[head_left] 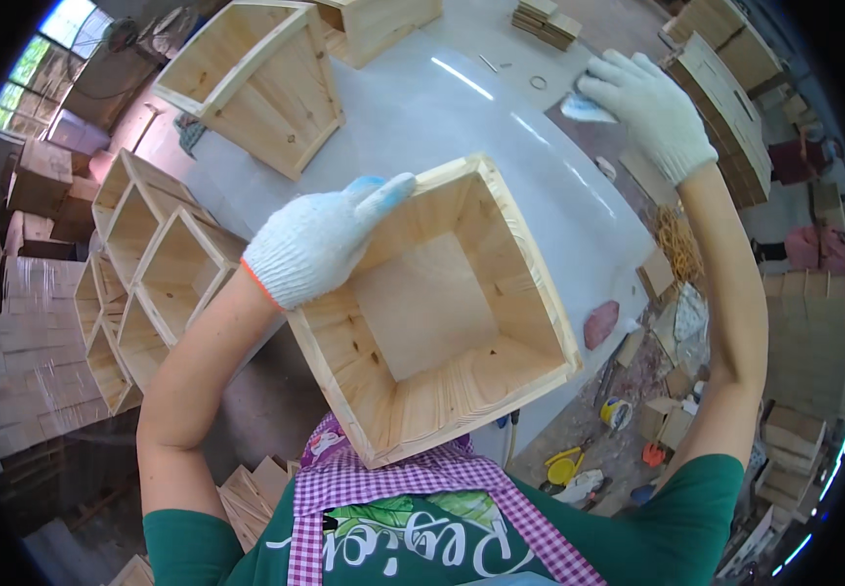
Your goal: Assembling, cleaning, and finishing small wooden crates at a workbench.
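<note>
A square, tapered box [442, 420] of pale knotty wood tilts toward me, its open top facing up and its thin floor panel showing inside. My left hand [320, 239], in a white knitted glove with blue-stained fingertips, is closed on the upper left rim of this box. The lower corner rests near my checked apron. Far to the right, my right hand [649, 112] reaches out in a matching glove, its fingers spread over the far right side of the table. Blue shows under its fingers, and I see no object held there.
The white table [462, 117] carries another tapered box [291, 122] and a small stack of wood pieces [547, 21]. Stacked wooden boxes [173, 264] stand at left. A tape roll [616, 414], yellow tool [565, 467] and wood scraps lie at lower right; stacked panels [720, 117] stand beyond.
</note>
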The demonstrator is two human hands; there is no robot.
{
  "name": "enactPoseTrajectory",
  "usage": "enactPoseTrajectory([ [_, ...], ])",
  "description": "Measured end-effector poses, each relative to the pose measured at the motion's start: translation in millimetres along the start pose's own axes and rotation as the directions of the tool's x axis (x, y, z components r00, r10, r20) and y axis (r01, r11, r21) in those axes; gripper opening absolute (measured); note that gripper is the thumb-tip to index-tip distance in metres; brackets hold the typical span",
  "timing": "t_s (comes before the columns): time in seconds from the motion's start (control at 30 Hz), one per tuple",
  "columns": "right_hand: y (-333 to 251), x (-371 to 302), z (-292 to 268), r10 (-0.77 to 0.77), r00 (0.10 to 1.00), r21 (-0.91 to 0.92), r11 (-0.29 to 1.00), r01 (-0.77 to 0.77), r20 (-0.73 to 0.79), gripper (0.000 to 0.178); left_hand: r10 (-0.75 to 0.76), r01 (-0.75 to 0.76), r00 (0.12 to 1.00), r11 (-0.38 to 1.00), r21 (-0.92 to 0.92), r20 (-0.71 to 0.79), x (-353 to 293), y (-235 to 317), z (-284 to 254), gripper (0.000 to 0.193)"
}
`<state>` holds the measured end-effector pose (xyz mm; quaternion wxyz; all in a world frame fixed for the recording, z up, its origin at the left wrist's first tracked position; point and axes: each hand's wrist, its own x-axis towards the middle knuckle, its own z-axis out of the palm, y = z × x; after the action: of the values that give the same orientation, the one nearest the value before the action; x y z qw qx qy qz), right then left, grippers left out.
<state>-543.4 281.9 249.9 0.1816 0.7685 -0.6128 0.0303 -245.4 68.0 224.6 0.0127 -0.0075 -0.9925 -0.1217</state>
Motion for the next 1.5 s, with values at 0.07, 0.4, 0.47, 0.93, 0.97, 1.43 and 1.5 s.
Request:
enactPoseTrajectory([
  [0.07, -2, -7, -6, 0.062, 0.994, 0.184, 0.982, -0.044, -0.095, 0.023, 0.000, 0.000, 1.000, 1.000, -0.004, -0.005, 3, -2, -1, 0.063],
  [0.4, -63, -39, -39, -0.029, 0.989, 0.106, 0.994, 0.014, 0.142, 0.026, 0.008, -0.009, 0.998, 1.000, -0.012, -0.063, 3, -4, 5, 0.066],
  [0.47, -107, -38, -45, -0.353, 0.898, 0.332, 0.907, 0.260, 0.263, 0.027, -0.011, 0.010, 0.999, 1.000, -0.015, -0.046, 0, 0, 5, 0.066],
  [0.93, -100, -152, -82, 0.612, 0.775, -0.120, 0.767, -0.630, -0.160, 0.042, 0.157, -0.168, 0.898, 0.986, 0.007, -0.411, -35, 35, 1, 0.055],
  [0.97, -114, -145, -81, 0.612, 0.770, -0.128, 0.762, -0.635, -0.179, 0.042, 0.252, -0.258, 0.846, 0.965, 0.052, -0.471, -41, 37, -2, 0.051],
  [1.43, -207, 50, 19, 0.960, 0.261, 0.393, 0.280, -0.876, -0.102, 0.039, 0.654, -0.657, 0.738, 0.753, 0.044, -0.162, -83, 56, 38, 0.027],
  [1.5, -200, 77, 35, 0.932, 0.255, 0.310, 0.330, -0.892, -0.259, 0.039, 0.689, -0.703, 0.703, 0.711, -0.027, -0.176, -79, 57, 37, 0.022],
])
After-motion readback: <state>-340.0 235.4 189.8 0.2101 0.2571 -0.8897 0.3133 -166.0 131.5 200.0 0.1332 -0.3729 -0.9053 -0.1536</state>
